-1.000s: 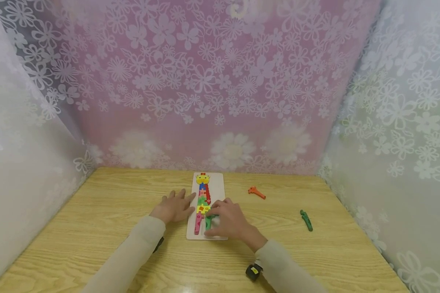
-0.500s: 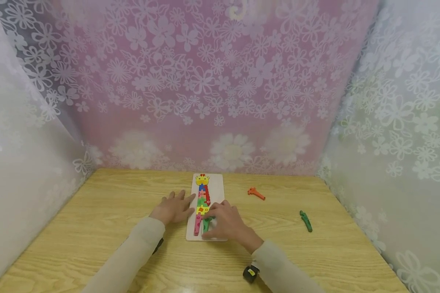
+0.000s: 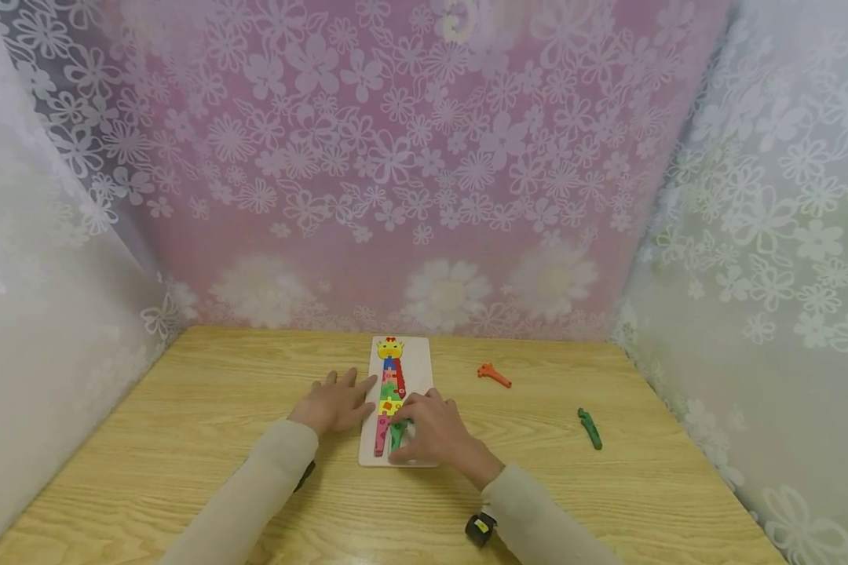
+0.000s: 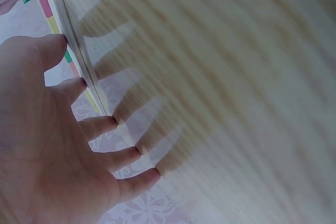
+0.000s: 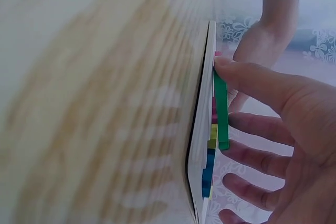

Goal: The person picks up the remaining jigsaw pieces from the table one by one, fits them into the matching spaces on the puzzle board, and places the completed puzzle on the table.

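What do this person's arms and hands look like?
Both long, pale cream cloth sleeves look plain. The left hand and right hand are gloveless. A boxy black device with a yellow marking sits by the right sleeve; a black piece shows by the left.

Table (image 3: pixel 113 439): light wood-look top, yellowish-brown grain running side to side, small glare spot at the near edge. Grain fills much of both wrist views, blurred. Behind the far edge I see a pink-mauve backdrop (image 3: pixel 424 180), dense with pale flowers, some outlined, some solid. Low on it, three big whitish daisies (image 3: pixel 447 294); the middle one is clearest, yellowish centre. Cream swirl (image 3: pixel 457 20) at the very top. Left: whitish sheet (image 3: pixel 49 329), faint print, darker grey strip (image 3: pixel 78 102) at upper corner. Right: pale grey-white sheet (image 3: pixel 770 314), white flowers, greenish tints.
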{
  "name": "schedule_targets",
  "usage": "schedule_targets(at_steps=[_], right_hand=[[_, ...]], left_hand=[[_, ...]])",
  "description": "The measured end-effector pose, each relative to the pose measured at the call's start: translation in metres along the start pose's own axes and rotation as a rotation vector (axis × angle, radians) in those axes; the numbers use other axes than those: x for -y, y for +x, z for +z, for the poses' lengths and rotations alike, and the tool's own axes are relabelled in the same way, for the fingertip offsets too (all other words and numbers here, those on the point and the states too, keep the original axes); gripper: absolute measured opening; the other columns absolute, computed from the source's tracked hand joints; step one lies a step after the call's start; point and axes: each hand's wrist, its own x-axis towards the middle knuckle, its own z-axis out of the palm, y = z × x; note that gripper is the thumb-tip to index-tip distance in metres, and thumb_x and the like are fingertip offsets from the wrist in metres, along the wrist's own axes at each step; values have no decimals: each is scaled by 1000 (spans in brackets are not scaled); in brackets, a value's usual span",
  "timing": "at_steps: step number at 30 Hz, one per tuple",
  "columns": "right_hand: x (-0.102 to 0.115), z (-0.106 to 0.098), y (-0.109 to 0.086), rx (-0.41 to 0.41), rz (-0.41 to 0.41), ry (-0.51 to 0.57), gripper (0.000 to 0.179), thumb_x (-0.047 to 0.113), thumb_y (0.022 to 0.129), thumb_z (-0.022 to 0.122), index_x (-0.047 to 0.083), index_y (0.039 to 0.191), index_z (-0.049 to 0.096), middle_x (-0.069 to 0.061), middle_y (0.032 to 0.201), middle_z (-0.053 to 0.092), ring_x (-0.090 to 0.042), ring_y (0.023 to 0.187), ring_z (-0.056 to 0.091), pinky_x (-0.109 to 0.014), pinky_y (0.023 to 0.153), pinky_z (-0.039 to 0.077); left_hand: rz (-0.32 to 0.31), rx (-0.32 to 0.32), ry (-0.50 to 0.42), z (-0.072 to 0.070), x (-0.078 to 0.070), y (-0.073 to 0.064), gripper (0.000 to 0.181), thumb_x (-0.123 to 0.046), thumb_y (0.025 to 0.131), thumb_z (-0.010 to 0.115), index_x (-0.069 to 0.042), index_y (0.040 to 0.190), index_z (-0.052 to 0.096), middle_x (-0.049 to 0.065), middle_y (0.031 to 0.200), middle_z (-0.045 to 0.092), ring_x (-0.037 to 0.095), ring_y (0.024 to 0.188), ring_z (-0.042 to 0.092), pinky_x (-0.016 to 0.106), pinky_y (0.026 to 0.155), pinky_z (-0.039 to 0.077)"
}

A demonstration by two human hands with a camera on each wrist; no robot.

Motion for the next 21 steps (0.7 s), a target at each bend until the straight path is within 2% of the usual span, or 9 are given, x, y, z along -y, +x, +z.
schedule_targets(at_steps=[21], right_hand=[[4, 0, 8, 21, 39, 6, 52, 55, 71, 91, 25, 112, 80, 1, 124, 73, -19, 95, 50, -37, 76, 42]], left_hand=[[3, 1, -9, 0, 0, -1, 61, -50, 108, 43, -29, 164, 31, 18, 170, 28, 57, 152, 26, 76, 120, 23]])
